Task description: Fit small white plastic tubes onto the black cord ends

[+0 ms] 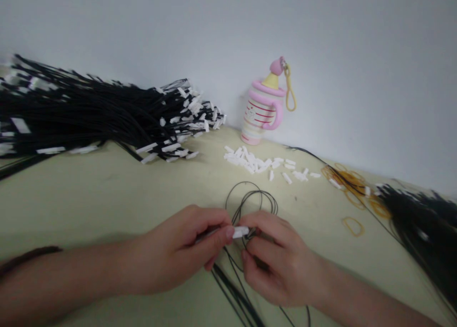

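Left hand point(171, 251) clamped on white clip point(240, 232); right hand point(282, 258) pinched on black cord point(252, 203) at clip's end, both over bench point(107, 198). Loose clips point(253, 161) beyond; cord bundle point(107, 110) back left.

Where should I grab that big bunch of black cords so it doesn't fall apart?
Grip the bundle of black cords around its middle, coming down from above. The cords lie close together there, while the end with white tips fans out and could spill.
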Tool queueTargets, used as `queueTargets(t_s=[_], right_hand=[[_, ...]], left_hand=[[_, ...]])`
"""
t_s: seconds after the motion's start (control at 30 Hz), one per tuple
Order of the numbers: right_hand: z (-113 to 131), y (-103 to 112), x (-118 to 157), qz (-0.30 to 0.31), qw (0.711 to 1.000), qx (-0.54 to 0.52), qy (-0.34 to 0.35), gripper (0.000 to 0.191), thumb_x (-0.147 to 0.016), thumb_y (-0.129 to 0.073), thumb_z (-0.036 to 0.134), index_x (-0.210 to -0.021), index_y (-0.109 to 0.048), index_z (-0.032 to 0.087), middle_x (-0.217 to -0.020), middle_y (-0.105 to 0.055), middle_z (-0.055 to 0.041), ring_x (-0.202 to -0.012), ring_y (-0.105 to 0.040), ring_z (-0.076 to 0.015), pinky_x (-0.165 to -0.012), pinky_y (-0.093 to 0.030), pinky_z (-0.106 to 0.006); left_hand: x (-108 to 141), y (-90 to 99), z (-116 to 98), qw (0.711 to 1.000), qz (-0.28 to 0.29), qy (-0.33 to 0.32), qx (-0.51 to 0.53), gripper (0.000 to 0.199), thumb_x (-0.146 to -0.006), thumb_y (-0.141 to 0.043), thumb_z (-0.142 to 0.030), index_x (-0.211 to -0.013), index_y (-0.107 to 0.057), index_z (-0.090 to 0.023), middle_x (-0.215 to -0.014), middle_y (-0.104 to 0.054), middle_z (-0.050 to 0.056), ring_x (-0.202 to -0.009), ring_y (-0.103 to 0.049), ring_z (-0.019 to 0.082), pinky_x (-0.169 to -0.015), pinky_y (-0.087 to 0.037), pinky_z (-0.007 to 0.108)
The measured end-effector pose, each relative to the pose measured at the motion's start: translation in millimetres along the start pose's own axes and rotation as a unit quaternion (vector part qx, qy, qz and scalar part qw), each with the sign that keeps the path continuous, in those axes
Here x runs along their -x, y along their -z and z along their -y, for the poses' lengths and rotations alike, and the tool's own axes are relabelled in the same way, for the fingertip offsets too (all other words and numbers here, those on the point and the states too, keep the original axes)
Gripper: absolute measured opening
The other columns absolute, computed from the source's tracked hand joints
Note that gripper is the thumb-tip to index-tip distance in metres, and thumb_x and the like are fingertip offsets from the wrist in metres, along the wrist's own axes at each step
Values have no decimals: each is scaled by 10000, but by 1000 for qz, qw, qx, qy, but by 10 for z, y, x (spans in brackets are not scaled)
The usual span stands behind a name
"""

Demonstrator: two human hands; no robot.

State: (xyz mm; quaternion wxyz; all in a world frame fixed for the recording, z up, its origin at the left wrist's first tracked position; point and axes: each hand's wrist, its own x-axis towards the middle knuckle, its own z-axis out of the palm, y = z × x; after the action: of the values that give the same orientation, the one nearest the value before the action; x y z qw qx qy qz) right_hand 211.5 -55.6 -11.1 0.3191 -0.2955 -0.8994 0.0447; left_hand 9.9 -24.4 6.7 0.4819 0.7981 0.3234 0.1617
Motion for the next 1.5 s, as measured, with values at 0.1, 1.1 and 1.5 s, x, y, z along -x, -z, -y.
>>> queueTargets(t_s=[0.1, 1.1, 1.5], right_hand=[[-3, -1, -9, 2, 1000, 2, 0, 105, -731, -498, 102, -647, -546, 142, -859, -569, -95, -752, -542, -154, -677, -492, -278], [-29, -8, -37, 40, 999, 6, 3, 164, -729, -470, 117, -572, -510, 146, -639, -501, -48, -639, -459, -144, -604, -412, -283], [-36, -15, -32, 47, 999, 2, -1, 163, -731, -494, 115, -570, -512, 135, -641, -484, -39, -636, -434, -135, -609, -383, -276]], left_hand=[[-4, 0, 4, 1000, 3, 4, -9, 361, -936, -344, -344, -653, -483, -168, -545, -445, -65, -507, -422, 67, -480, -317, 172], [-1, -7, 8, 1000, -2, -5, -17, 305, -917, -398, -304, -654, -487, -178, -540, -453, -64, -500, -425, 75, -472, -321, 184], [-15, 7, -21, 1000, 0, 6, -26, 327, -917, -381, -330, -646, -483, -179, -537, -452, -55, -511, -435, 86, -467, -318, 191]])
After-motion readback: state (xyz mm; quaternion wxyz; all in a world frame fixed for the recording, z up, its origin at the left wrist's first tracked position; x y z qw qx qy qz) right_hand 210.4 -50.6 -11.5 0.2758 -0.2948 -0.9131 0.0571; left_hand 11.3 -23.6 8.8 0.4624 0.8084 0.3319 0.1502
